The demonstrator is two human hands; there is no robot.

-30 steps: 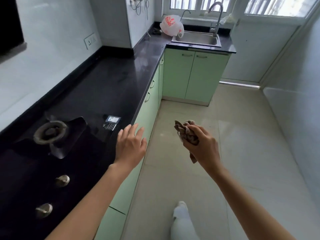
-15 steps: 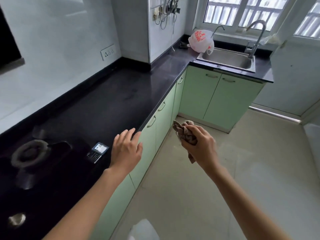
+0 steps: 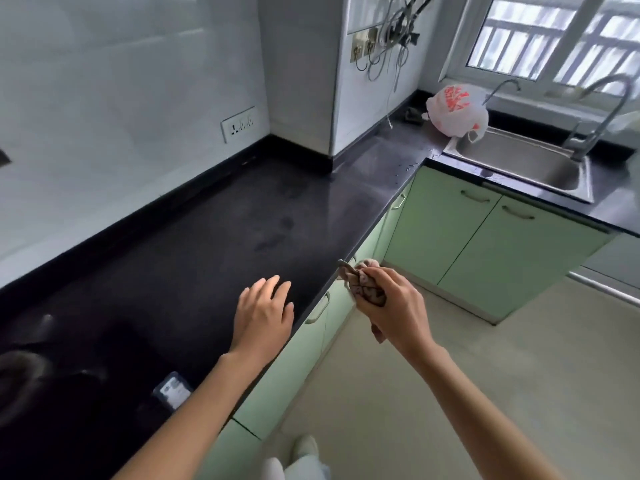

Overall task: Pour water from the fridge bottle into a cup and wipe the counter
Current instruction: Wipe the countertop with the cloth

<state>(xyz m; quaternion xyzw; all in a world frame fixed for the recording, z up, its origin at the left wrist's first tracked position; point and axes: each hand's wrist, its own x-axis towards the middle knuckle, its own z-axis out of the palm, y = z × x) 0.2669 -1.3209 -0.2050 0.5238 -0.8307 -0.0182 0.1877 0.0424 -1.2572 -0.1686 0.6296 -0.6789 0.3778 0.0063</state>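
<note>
A long black counter runs from the lower left to the far corner. My right hand grips a crumpled brown cloth just off the counter's front edge, above the floor. My left hand hovers open over the counter near its front edge, fingers straight and spread. No bottle or cup is in view.
A gas hob with a small label card sits at the lower left. A steel sink with a tap and a white plastic bag fill the far right corner. Green cabinets stand below. Cables hang on the wall.
The view has moved forward along the counter, so the hob slid to the lower left. Both hands now reach further along the counter edge; the right hand keeps its hold on the cloth.
</note>
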